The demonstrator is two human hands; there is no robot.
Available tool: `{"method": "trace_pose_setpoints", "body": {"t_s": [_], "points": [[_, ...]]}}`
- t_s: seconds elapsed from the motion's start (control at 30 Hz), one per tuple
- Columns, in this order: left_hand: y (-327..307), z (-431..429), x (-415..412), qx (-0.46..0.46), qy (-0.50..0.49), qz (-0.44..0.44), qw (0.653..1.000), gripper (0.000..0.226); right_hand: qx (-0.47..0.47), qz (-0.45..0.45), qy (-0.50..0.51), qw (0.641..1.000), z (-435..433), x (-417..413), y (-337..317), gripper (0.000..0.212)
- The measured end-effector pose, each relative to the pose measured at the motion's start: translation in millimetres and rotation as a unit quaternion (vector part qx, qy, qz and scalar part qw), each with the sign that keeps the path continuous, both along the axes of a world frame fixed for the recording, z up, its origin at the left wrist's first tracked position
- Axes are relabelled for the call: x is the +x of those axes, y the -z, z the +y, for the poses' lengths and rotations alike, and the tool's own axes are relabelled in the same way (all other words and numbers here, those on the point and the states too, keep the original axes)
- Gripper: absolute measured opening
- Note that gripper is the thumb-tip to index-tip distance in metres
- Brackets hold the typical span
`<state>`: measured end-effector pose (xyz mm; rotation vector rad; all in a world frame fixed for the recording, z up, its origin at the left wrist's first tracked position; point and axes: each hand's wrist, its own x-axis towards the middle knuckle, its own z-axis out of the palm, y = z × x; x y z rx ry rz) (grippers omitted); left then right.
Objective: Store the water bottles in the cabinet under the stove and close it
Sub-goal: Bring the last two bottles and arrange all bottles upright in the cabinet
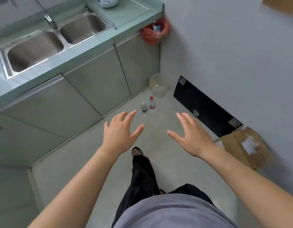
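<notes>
Two small water bottles stand upright on the grey floor near the cabinet base: one with a green cap [143, 106] and, just right of it, one with a red cap [152, 102]. My left hand [121, 132] hovers open above the floor, its fingertips a short way short of the green-capped bottle. My right hand [193, 134] is also open, fingers spread, to the right of both bottles. Neither hand touches anything. The grey cabinet doors [96, 89] under the counter are all shut. No stove is in view.
A double steel sink [48, 43] sits in the green counter. A clear plastic bucket [159, 84] stands in the corner beyond the bottles. A black panel [206, 106] leans on the right wall beside a cardboard box [244, 145]. A red bag [154, 32] hangs at the counter's end.
</notes>
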<state>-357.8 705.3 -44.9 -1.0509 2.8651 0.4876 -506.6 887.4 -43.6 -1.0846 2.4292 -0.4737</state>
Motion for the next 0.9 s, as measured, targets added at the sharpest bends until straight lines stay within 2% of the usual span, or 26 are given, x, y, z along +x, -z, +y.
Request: {"method": "trace_pose_setpoints", "body": {"t_s": [0.23,0.57,0.9], "points": [[22.8,-102.3,-86.9,0.008,0.017,0.004,1.0,0.064,0.02,-0.02,0.013,1.0,-101.5,-74.8,16.9,0.079],[49.8,-206.4,-166.9,0.033,-0.008,-0.055,0.998,0.063,0.02,-0.037,0.022,0.999,-202.3,-181.6,29.1,0.078],[104.9,-217.6,-246.4,0.053,-0.123,-0.094,0.986,0.068,0.071,-0.085,-0.153,0.982,-266.3,-302.2,100.7,0.077]]}}
